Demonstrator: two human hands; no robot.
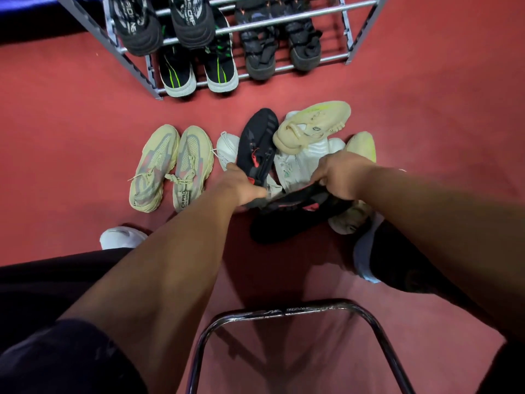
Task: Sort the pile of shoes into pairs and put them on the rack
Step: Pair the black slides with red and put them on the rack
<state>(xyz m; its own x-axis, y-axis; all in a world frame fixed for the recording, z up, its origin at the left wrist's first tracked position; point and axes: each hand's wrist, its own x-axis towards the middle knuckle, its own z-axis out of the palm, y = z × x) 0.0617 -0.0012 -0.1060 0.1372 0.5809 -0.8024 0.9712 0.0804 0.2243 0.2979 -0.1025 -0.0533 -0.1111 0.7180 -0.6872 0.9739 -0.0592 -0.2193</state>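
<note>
Two black sneakers with red accents, one in each hand, being drawn out of a pile on a red floor.

The left black knit sneaker (257, 143) runs lengthwise from six to twelve o'clock, toe towards the metal shoe rack (326, 13) at twelve; the left hand (241, 186) is closed on its heel end. Its apparent mate, a black sneaker lying on its side (295, 216), runs roughly from eight to two o'clock beneath the right hand (341, 177), which grips its upper edge with knuckles up. Both forearms reach forward, nearly straight. Pale cream and white shoes (309, 125) crowd the pile at one o'clock. A matched beige mesh pair (170, 166) stands side by side at nine o'clock.
</note>
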